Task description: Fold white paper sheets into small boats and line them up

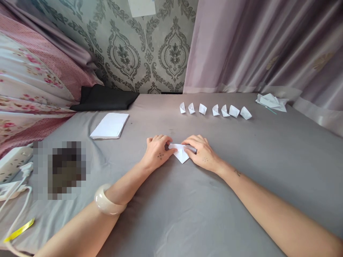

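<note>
Between my two hands is a folded sheet of white paper (182, 155), its pointed corner turned toward me. My left hand (158, 151) pinches its left end between thumb and fingers. On the right end, my right hand (201, 151) grips it with the thumb in front and the fingers along the top edge. Beyond my hands, several small folded white paper boats (203, 109) stand in a row on the grey cloth (160, 114). A stack of white paper (110, 125) lies to the left of my left hand.
Loose white papers (272, 102) lie at the back right beside a thin greenish stick (271, 110). A black cloth (107, 97) is at the back left. Near the left edge are a white power strip (16, 160) with cables and a yellow strip (20, 230). One patch is pixelated.
</note>
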### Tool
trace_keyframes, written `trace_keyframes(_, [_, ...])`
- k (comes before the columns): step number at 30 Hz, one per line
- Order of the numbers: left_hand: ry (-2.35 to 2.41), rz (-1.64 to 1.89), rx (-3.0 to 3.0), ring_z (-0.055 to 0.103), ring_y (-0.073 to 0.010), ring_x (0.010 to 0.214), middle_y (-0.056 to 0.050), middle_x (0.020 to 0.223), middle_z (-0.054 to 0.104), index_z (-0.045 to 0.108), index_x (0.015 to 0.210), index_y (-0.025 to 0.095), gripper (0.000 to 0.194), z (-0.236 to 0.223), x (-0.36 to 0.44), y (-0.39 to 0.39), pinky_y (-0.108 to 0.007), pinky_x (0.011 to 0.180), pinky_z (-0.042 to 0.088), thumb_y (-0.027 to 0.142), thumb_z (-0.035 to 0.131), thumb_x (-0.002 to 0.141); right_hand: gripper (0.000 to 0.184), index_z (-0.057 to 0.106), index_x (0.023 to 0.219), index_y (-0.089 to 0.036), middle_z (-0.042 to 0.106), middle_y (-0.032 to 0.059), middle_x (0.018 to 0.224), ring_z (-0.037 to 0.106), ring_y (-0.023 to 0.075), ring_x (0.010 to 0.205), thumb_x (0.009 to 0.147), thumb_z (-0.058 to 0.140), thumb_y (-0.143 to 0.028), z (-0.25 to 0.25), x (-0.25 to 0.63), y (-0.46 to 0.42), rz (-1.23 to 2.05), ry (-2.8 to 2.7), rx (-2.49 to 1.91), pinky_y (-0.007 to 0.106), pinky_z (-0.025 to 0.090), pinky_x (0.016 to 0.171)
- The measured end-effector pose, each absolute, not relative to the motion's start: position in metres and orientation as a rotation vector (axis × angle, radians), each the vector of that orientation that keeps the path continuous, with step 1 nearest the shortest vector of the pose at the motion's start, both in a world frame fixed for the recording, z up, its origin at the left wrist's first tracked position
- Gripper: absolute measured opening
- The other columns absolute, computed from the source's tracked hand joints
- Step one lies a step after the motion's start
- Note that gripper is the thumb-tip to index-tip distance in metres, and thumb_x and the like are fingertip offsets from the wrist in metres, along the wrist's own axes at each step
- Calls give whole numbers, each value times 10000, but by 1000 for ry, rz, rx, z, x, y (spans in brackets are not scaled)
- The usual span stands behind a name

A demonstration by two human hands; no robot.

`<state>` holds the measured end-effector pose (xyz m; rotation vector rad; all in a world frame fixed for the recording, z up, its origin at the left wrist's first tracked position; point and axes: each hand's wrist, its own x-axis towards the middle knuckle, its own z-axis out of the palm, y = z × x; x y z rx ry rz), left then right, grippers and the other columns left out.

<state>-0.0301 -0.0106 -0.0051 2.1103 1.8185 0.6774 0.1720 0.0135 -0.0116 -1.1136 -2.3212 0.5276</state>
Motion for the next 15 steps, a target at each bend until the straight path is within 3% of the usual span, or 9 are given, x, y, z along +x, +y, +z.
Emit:
trace_keyframes(7, [1780, 661, 1778, 575, -198, 881, -20, 939, 657, 619, 996, 216, 334, -1, -32, -6, -356, 836, 403, 388, 676, 715, 172, 612, 987, -256, 642, 14, 1041, 511, 202, 980, 864, 528, -171, -13, 172, 15, 521, -2318, -1108, 358, 363, 848])
trace_keyframes(15, [1756, 624, 1723, 563, -184, 879, -22, 987, 649, 608, 1060, 214, 369, 6, -32, -5, -359, 860, 414, 346, 664, 720, 201, 604, 1009, -247, 644, 25, 1049, 511, 209, 982, 850, 521, -156, -13, 173, 15, 546, -2312, -1080, 369, 377, 854])
